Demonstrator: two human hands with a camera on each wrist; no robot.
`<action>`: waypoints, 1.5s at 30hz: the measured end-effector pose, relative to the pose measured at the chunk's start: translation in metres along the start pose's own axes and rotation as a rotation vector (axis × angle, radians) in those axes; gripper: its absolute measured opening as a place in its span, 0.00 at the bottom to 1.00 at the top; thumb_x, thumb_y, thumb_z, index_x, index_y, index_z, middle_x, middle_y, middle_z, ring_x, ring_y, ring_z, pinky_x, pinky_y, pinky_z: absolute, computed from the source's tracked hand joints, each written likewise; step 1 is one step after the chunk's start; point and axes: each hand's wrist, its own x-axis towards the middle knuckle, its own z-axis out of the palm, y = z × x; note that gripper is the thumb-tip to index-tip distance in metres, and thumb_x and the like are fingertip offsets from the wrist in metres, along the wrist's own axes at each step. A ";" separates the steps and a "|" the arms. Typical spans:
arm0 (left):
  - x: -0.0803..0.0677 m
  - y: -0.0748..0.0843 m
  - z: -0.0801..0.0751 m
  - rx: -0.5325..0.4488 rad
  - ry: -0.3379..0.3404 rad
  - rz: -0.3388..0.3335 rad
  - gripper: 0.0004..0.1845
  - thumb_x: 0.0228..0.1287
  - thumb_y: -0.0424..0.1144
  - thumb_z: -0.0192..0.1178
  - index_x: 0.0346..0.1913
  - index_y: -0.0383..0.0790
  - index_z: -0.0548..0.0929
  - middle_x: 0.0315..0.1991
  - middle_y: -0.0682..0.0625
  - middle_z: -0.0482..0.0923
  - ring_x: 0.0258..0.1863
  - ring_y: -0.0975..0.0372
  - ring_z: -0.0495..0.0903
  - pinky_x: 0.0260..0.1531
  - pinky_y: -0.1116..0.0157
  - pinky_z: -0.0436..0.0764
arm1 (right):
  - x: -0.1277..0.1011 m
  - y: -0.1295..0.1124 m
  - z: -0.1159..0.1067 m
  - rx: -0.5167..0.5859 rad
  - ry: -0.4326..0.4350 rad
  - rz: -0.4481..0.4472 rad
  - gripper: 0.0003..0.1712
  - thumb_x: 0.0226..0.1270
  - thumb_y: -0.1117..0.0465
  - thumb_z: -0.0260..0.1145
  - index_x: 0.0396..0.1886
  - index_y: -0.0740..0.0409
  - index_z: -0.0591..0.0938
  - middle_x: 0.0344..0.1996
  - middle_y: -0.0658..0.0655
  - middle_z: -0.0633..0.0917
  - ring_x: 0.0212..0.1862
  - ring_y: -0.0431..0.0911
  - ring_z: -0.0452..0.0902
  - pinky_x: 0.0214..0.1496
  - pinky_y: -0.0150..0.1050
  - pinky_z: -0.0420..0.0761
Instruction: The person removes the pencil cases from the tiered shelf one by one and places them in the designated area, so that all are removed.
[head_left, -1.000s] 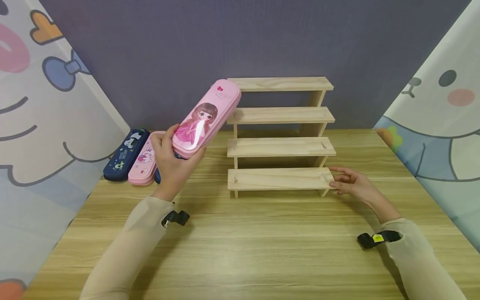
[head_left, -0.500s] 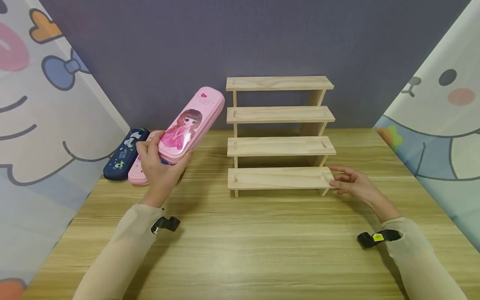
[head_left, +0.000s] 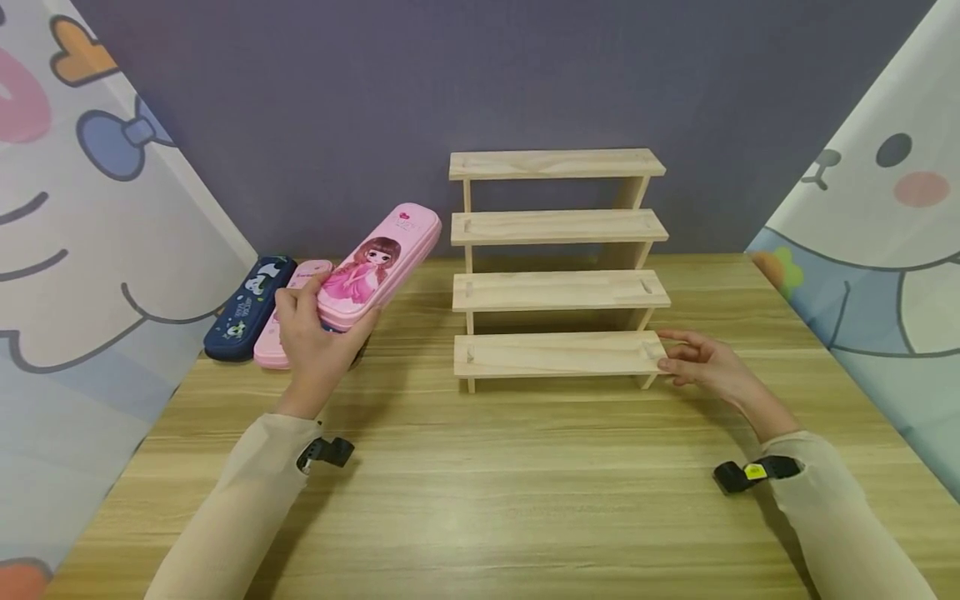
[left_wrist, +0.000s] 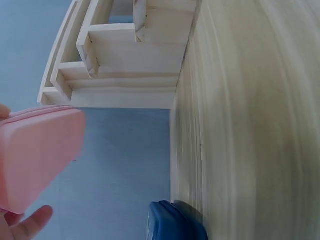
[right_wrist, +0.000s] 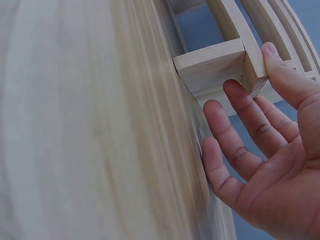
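Note:
My left hand (head_left: 315,333) grips the near end of a long pink pencil case with a cartoon girl (head_left: 378,266), held tilted above the table, left of the wooden step shelf (head_left: 558,287). In the left wrist view the pink case (left_wrist: 35,155) fills the left edge, with the shelf (left_wrist: 125,65) beyond. My right hand (head_left: 693,360) has straight fingers touching the right end of the lowest step (head_left: 558,353). The right wrist view shows the thumb and fingers (right_wrist: 240,115) against the shelf's end (right_wrist: 212,67).
A navy pencil case (head_left: 243,308) and a second pink case (head_left: 281,329) lie at the table's back left, just behind my left hand. A blue case end (left_wrist: 175,222) shows in the left wrist view. Cartoon-printed curtains flank the wooden table (head_left: 525,483).
My left hand has carried the pink case down and to the left, away from the shelf's top steps toward the other cases. The right hand has stayed at the lowest step.

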 end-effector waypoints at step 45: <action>-0.006 -0.004 0.014 0.549 -0.598 -0.055 0.50 0.38 0.59 0.69 0.57 0.22 0.68 0.40 0.34 0.60 0.27 0.41 0.71 0.21 0.47 0.73 | 0.000 -0.001 0.000 0.004 0.001 0.003 0.31 0.64 0.65 0.60 0.65 0.67 0.61 0.37 0.41 0.82 0.36 0.43 0.80 0.34 0.39 0.80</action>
